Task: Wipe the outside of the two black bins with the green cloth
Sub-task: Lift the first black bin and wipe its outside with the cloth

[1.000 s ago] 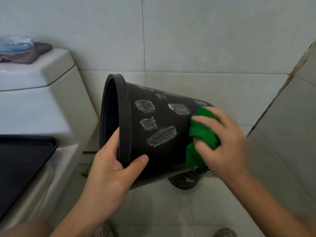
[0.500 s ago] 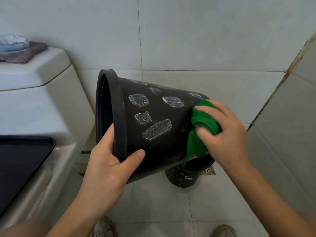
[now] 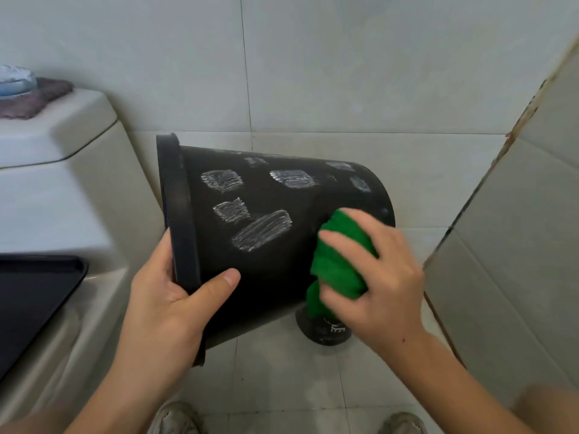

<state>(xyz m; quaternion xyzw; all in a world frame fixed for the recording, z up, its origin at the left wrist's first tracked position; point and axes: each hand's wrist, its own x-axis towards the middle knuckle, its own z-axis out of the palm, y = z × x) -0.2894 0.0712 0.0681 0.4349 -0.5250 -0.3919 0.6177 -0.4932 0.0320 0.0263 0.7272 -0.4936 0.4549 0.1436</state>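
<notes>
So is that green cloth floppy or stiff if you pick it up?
Probably floppy: the green cloth bunches into folds under the right hand, and a loose end dangles below. It likely feels light and squashes easily against the black bin.

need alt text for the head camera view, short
A person's left hand grips the rim of a black bin tipped on its side, while the right hand presses a green cloth against its wall near the base. White scribbled patches mark the bin; a toilet stands left.
</notes>
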